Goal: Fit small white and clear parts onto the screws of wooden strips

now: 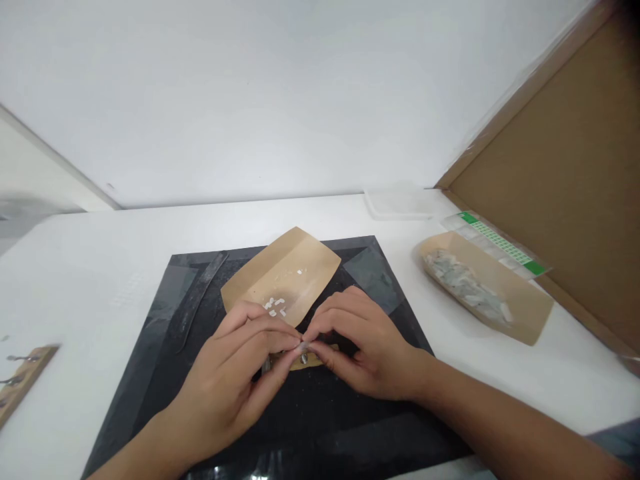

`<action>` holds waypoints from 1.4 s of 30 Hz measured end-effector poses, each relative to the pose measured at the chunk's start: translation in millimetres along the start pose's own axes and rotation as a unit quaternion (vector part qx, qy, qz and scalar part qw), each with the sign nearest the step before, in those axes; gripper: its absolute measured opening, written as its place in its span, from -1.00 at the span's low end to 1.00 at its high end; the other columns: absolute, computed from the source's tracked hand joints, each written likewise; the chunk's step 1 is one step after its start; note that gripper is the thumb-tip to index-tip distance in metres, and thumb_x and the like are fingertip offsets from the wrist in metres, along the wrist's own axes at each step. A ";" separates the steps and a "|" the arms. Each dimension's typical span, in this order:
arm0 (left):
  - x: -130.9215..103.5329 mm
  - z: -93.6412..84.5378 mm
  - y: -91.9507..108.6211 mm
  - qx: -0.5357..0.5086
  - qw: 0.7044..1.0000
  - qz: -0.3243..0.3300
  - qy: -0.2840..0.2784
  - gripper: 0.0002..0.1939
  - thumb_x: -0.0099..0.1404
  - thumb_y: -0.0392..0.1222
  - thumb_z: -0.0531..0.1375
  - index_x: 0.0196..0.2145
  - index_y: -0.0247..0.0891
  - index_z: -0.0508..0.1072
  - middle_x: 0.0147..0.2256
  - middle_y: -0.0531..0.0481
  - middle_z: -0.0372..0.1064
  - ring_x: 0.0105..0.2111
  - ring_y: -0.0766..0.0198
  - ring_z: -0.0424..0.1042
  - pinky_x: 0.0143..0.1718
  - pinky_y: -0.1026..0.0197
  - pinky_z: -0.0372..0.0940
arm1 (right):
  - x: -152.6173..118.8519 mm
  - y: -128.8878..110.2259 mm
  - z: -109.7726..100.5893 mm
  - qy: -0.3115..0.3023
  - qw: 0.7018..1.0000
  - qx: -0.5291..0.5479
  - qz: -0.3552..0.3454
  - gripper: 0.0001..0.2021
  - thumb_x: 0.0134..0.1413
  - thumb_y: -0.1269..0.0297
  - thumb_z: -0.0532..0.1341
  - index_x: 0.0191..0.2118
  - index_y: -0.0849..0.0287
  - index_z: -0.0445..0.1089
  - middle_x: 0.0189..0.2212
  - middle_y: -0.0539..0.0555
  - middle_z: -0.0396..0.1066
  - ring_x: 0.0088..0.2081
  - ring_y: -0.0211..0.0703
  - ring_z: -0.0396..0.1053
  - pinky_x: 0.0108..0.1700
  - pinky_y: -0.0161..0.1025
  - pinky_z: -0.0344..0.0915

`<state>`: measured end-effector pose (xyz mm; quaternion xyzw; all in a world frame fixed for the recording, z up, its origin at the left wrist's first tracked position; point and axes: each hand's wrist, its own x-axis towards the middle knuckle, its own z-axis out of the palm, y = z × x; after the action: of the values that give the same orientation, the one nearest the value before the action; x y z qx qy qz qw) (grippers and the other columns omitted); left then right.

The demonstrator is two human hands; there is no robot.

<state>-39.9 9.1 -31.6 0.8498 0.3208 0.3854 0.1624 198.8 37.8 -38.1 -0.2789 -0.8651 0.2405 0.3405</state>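
My left hand [250, 360] and my right hand [363, 340] meet over the black mat [320, 427], thumb and fingers of each pinched together. Between the fingertips shows a small pale piece [304, 346], too small to name and mostly covered. Just under the fingers lies a small wooden block [315, 359] with a shiny metal bit [303, 359] on it; my hands hide part of the block. Right behind my fingers, a brown paper tray [280, 267] rests on the mat with several small white bits [275, 305] inside.
At the right stands another brown paper tray [530, 307] with many pale slivers [465, 283]. Behind it are a green-and-white strip [503, 243] and a clear plastic lid or box [397, 205]. A dark strip [203, 297] lies on the mat; a wooden rack [25, 383] sits far left. Cardboard [565, 167] borders the right.
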 end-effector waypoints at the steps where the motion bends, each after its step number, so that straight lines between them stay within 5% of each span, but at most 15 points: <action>1: 0.3 -0.4 0.9 0.005 1.000 0.000 0.001 -0.77 0.42 -0.49 0.24 -0.05 -0.24 0.47 -0.18 -0.03 0.61 -0.19 0.21 0.55 -0.02 0.03 0.34 | 0.5 0.3 -0.6 -0.003 1.000 0.001 -0.003 -0.95 0.40 0.30 0.25 -0.11 0.11 0.45 -0.27 -0.02 0.55 -0.20 -0.21 0.45 -0.11 -0.17 0.18; 13: -1.7 -17.1 -23.5 0.218 0.965 -0.104 0.101 -0.90 0.48 -0.22 0.24 -0.10 -0.15 0.57 -0.21 -0.02 0.62 -0.21 0.05 0.43 -0.16 -0.01 0.38 | 3.7 11.6 -28.5 -0.175 0.984 -0.031 0.016 -0.72 0.26 0.04 0.38 -0.12 0.13 0.47 -0.16 0.05 0.49 -0.11 -0.13 0.42 -0.05 -0.15 0.15; 30: -6.5 -18.5 -33.3 0.232 0.959 -0.118 0.109 -0.93 0.46 -0.18 0.27 -0.16 -0.12 0.58 -0.34 0.01 0.58 -0.25 0.07 0.43 -0.27 0.05 0.38 | 4.8 5.0 -20.1 -0.156 0.985 -0.034 0.059 -0.93 0.16 0.32 0.34 -0.33 0.12 0.45 -0.36 -0.05 0.47 -0.26 -0.22 0.39 -0.18 -0.17 0.06; 42: -4.7 -14.2 -33.3 0.190 0.969 -0.124 0.102 -0.88 0.46 -0.32 0.23 -0.10 -0.17 0.54 -0.23 -0.04 0.59 -0.18 0.07 0.38 -0.15 0.00 0.39 | 2.5 -2.6 -13.3 -0.147 0.984 -0.087 0.042 -0.91 0.12 0.43 0.27 -0.36 0.13 0.36 -0.41 -0.07 0.42 -0.31 -0.22 0.31 -0.21 -0.15 0.02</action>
<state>-67.0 31.1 -42.5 0.7747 0.5061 0.3790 0.0109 206.0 40.6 -26.7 -0.3055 -0.9109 0.2165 0.1732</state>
